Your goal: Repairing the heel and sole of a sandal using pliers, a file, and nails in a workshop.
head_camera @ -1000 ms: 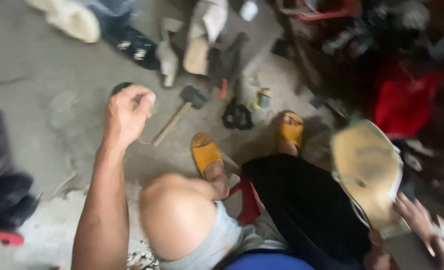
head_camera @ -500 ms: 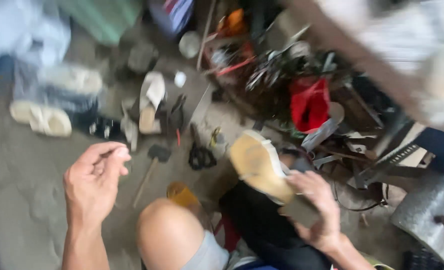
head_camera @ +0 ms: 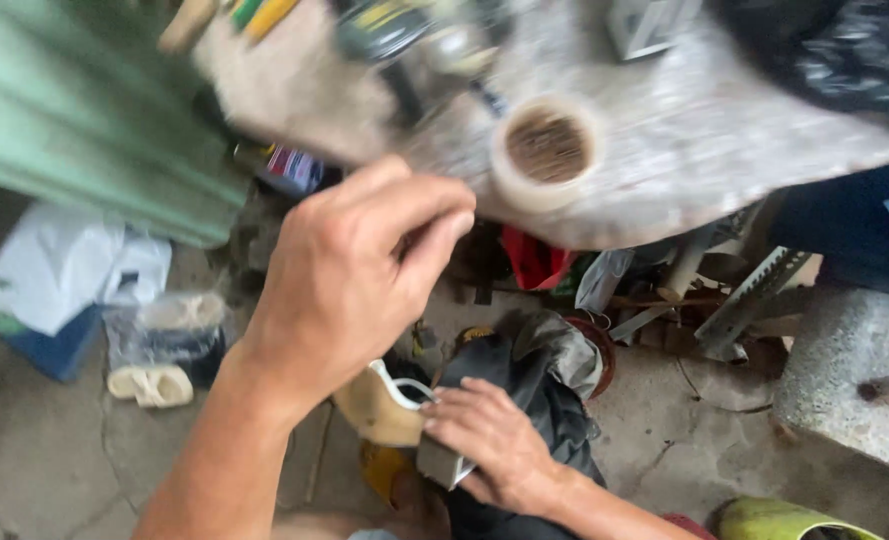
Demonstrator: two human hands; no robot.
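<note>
My left hand (head_camera: 359, 270) is raised in front of a worn stone-grey tabletop (head_camera: 724, 150), fingers curled together as if pinching something too small to make out. On that top, just right of my fingertips, lies a roll of clear tape (head_camera: 542, 150). Lower down, my right hand (head_camera: 489, 440) grips a tan shoe (head_camera: 382, 410) with white trim, holding it over dark trousers (head_camera: 539, 390) on my lap.
A green corrugated panel (head_camera: 84, 130) stands at the left, with a white bag (head_camera: 59, 260) and pale slippers (head_camera: 152, 383) on the concrete floor below. Metal scrap and a red cloth (head_camera: 529, 260) crowd under the tabletop. A stone block (head_camera: 849, 370) sits right.
The view has swung upward from the floor clutter to the tabletop. My left hand rose from near the floor toward the tape roll. The shoe in my right hand dropped lower into my lap.
</note>
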